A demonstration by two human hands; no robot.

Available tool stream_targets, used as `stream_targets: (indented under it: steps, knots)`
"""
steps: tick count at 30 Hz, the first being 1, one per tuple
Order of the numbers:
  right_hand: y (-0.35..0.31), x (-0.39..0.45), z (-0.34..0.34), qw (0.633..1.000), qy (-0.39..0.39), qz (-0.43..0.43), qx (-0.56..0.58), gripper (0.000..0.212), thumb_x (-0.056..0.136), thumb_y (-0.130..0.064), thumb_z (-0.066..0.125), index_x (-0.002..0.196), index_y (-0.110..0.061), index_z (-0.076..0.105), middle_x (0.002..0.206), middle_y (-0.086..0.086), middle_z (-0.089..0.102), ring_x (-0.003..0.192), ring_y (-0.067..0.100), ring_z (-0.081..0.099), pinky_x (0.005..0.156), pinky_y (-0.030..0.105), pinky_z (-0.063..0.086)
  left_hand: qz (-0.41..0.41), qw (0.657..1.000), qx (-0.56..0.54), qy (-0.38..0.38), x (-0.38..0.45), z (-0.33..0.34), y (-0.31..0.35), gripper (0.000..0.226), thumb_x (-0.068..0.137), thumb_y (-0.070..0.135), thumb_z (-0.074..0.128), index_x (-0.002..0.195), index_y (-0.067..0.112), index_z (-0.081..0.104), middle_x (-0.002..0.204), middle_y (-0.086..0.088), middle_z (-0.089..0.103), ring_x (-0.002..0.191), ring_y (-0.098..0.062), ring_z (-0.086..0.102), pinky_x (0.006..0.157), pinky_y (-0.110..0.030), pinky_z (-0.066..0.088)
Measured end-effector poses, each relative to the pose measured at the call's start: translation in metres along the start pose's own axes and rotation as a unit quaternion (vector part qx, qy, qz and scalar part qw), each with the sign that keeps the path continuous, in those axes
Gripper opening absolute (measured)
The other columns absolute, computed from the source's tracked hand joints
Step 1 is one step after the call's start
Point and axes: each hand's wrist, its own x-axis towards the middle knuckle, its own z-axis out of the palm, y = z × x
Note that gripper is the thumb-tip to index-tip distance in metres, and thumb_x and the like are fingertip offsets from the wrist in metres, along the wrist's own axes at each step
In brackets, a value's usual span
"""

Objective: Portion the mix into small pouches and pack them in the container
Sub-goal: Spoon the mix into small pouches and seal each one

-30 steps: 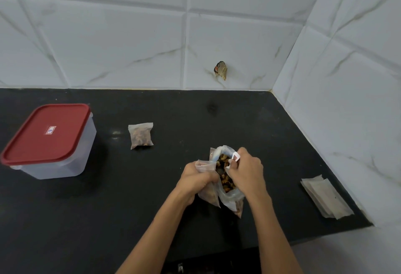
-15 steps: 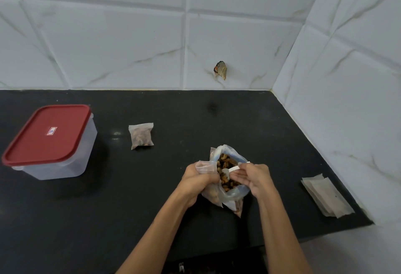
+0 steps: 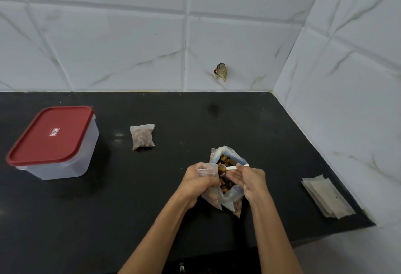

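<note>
A large clear bag of brown mix (image 3: 227,160) stands open on the black counter (image 3: 271,143) in front of me. My left hand (image 3: 198,181) grips a small clear pouch (image 3: 206,168), mouth open, right beside the bag. My right hand (image 3: 251,180) holds a small white spoon (image 3: 231,167) with mix in its bowl, level over the bag and close to the pouch's mouth. One filled pouch (image 3: 142,136) lies farther back on the counter. At the left stands a translucent container (image 3: 58,158) with its red lid (image 3: 51,134) closed.
A stack of flat empty pouches (image 3: 327,197) lies at the right near the tiled side wall. White tiled walls close off the back and right. A small scrap (image 3: 221,71) sticks to the back wall. The counter's front edge runs just below my forearms.
My right hand has drawn the spoon up out of the bag with mix in it and turned it level toward the pouch. My left hand holds its place.
</note>
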Motion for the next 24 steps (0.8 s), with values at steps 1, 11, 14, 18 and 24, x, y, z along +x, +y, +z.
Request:
stream_targets:
  steps: [1, 11, 14, 18, 24]
  knots:
    - [-0.001, -0.001, -0.001, 1.0, -0.003, 0.004, 0.006, 0.022, 0.092, 0.002, 0.056, 0.112, 0.012, 0.055, 0.079, 0.025, 0.068, 0.073, 0.027, 0.071, 0.062, 0.03, 0.06, -0.001, 1.0, -0.001, 0.001, 0.0, 0.0, 0.0, 0.034, 0.073, -0.011, 0.066, 0.1, 0.008, 0.061, 0.096, -0.011, 0.066, 0.092, -0.023, 0.067, 0.075, -0.034, 0.057]
    - [-0.01, -0.013, -0.011, 0.997, 0.0, 0.018, 0.075, 0.018, 0.092, 0.005, 0.054, 0.11, 0.007, 0.053, 0.082, 0.026, 0.065, 0.076, 0.028, 0.067, 0.073, 0.035, 0.052, 0.039, 0.987, 0.137, 0.072, -0.006, -0.009, 0.011, 0.027, 0.07, 0.002, 0.072, 0.091, 0.016, 0.062, 0.093, -0.001, 0.064, 0.09, -0.015, 0.063, 0.071, -0.028, 0.052]
    - [-0.01, -0.017, -0.014, 0.997, 0.002, 0.016, 0.081, 0.01, 0.092, 0.004, 0.054, 0.102, 0.007, 0.055, 0.083, 0.026, 0.065, 0.077, 0.028, 0.067, 0.074, 0.035, 0.053, 0.096, 0.964, 0.225, 0.106, -0.009, -0.009, 0.018, 0.026, 0.067, 0.006, 0.074, 0.083, 0.019, 0.058, 0.09, 0.006, 0.06, 0.087, -0.01, 0.059, 0.066, -0.024, 0.047]
    - [-0.014, -0.027, -0.018, 0.995, 0.0, 0.003, 0.101, 0.002, 0.092, 0.004, 0.054, 0.093, 0.006, 0.056, 0.082, 0.026, 0.065, 0.075, 0.028, 0.067, 0.075, 0.037, 0.056, 0.127, 0.941, 0.297, 0.102, -0.011, -0.004, 0.024, 0.033, 0.066, 0.012, 0.075, 0.093, 0.019, 0.056, 0.094, 0.007, 0.06, 0.089, -0.008, 0.059, 0.074, -0.029, 0.054]
    - [-0.04, -0.055, -0.025, 0.988, -0.027, -0.073, 0.133, 0.003, 0.092, -0.002, 0.057, 0.093, -0.001, 0.06, 0.079, 0.018, 0.072, 0.075, 0.024, 0.072, 0.067, 0.03, 0.061, 0.143, 0.931, 0.323, 0.089, -0.012, 0.015, 0.034, 0.039, 0.066, 0.014, 0.073, 0.097, 0.023, 0.052, 0.094, 0.006, 0.058, 0.085, -0.009, 0.059, 0.071, -0.03, 0.056]
